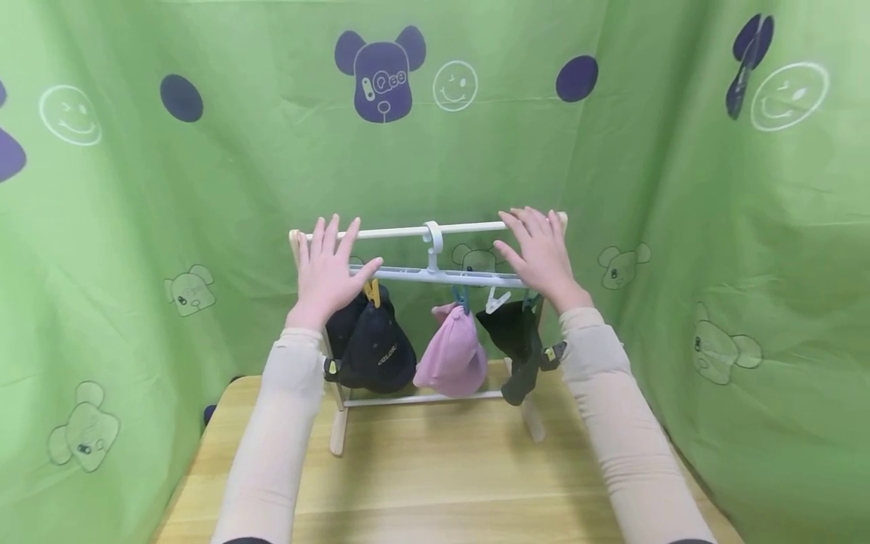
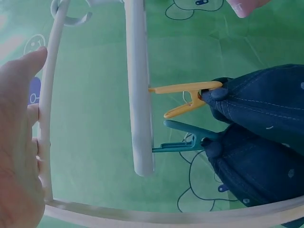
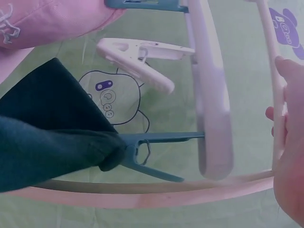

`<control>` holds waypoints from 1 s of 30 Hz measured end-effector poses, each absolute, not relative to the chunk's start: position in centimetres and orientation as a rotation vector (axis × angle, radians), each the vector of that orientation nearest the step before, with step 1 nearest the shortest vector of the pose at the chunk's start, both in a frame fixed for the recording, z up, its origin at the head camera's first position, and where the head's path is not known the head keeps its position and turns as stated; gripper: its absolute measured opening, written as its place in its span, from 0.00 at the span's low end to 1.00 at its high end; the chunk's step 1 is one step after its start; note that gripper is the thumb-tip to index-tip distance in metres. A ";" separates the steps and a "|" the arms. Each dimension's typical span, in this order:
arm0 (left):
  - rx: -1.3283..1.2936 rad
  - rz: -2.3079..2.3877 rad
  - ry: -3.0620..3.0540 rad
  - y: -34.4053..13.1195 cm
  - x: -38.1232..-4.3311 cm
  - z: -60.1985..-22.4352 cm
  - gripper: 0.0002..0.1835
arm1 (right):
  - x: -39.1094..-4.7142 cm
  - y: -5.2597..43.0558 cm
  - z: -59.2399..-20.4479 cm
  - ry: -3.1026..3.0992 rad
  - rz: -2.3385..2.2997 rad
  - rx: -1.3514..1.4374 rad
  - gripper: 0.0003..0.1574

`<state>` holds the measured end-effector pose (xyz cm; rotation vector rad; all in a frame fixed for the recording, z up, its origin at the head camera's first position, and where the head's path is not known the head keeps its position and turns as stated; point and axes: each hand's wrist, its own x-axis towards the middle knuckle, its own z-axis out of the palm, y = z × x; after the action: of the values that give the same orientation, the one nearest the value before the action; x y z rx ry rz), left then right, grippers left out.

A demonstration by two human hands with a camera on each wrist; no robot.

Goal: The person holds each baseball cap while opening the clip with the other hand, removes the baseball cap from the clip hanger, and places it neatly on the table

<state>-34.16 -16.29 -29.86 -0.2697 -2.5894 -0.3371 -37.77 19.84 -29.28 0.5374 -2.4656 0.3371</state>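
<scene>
My left hand [image 1: 325,268] rests over the left part of the white top rod [image 1: 469,227] of a small rack, fingers spread and nearly straight. At the rod's right end, my right hand [image 1: 540,253] lies in the same way. A pale clip hanger [image 1: 408,275] hooks on the middle of the rod. Two dark navy caps [image 1: 381,347] hang at its left from an orange clothespin [image 2: 190,88] and a teal clothespin [image 2: 183,146]. A pink cap [image 1: 454,351] hangs near the middle. A dark green cloth item [image 1: 522,351] hangs at the right; beside it dangles a white clothespin [image 3: 137,57] holding nothing.
The rack's wooden feet [image 1: 337,434] stand on a light wooden table [image 1: 435,483]. A lower white bar [image 1: 408,400] joins the two sides. Green printed curtain [image 1: 238,181] surrounds the table at the back and both sides.
</scene>
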 end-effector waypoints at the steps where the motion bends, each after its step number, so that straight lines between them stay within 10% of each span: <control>1: -0.270 -0.347 -2.589 -16.3 -34.0 -29.9 0.44 | -37.6 19.8 -29.2 -2.470 0.331 0.541 0.38; 30: -0.281 -1.136 -2.264 -16.0 -30.4 -34.9 0.28 | -34.9 20.4 -31.2 -2.495 0.338 0.504 0.46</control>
<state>-30.36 -16.04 -34.88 -0.2810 -2.2635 -1.1358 -34.91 20.43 -31.22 0.5042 -2.4947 0.3380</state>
